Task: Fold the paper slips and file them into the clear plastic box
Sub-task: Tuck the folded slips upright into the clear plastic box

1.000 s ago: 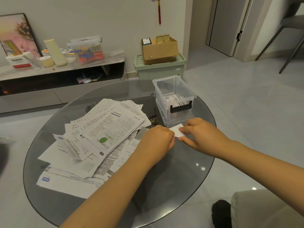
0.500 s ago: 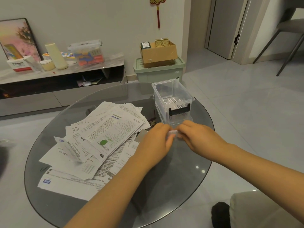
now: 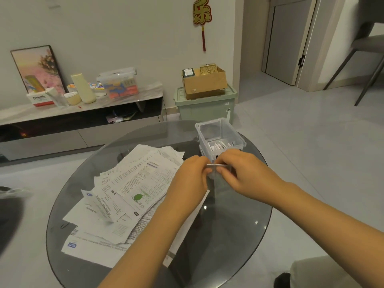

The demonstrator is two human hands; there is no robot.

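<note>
Your left hand (image 3: 190, 175) and right hand (image 3: 239, 173) pinch a folded paper slip (image 3: 216, 165) between them, raised just near the clear plastic box (image 3: 239, 140) at the table's (image 3: 228, 235) far right; loose slips (image 3: 133, 183) lie left.

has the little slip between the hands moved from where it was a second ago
Yes. The folded slip lay flat on the glass table short of the clear box; now both hands pinch it, lifted against the box's near wall.
</note>
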